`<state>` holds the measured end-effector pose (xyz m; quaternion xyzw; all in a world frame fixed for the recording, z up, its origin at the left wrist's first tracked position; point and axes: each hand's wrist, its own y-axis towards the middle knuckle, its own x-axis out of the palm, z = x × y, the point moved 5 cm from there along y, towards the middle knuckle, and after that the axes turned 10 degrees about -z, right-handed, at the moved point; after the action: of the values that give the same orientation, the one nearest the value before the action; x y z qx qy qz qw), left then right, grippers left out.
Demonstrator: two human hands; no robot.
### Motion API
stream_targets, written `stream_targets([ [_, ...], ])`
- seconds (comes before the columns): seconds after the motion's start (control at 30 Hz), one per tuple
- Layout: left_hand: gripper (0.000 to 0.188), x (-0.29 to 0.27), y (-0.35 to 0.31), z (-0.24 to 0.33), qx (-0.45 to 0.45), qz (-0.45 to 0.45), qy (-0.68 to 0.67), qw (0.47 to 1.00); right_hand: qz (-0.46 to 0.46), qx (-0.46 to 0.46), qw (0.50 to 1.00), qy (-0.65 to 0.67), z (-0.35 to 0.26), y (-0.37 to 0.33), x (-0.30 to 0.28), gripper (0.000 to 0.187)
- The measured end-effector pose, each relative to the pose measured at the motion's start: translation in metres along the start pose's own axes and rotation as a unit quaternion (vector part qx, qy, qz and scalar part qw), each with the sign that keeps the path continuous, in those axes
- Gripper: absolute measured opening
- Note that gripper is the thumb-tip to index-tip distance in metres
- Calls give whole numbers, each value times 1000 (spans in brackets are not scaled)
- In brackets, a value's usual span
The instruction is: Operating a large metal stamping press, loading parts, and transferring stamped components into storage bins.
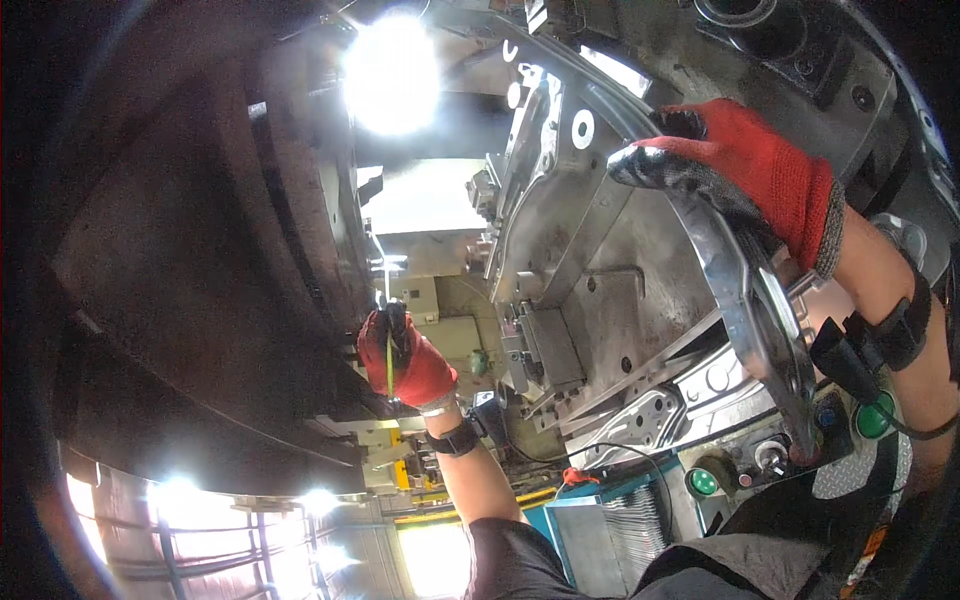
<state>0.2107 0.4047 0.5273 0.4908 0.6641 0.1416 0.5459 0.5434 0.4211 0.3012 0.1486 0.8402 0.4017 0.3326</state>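
Observation:
My left hand (pixel 408 358), in a red glove with dark palm coating, is closed around a thin stick (pixel 391 368). The stick is yellow-green below the fist, and a bright pale length stands above it; its exact kind is unclear. My right hand (pixel 745 170), gloved alike, reaches up on the right with its fingers curled over the upper part of a curved pressed-metal panel (pixel 735 285). The panel's shiny folded rim runs down from that hand toward the control box. Part of the grip is hidden behind the glove.
Dark heavy machinery (pixel 200 260) fills the left side. A steel fixture plate (pixel 640 270) with blocks and holes lies between my arms. A control box with green buttons (pixel 703 481) sits at lower right, beside a blue-edged bin (pixel 585 530). A bright lamp (pixel 392 75) glares above.

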Motion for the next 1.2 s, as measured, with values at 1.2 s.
stream_targets([
  [1.2, 15, -13, -26, -30, -54, 35, -22, 998, -155, 178, 901, 364, 36, 4, 38, 35],
])
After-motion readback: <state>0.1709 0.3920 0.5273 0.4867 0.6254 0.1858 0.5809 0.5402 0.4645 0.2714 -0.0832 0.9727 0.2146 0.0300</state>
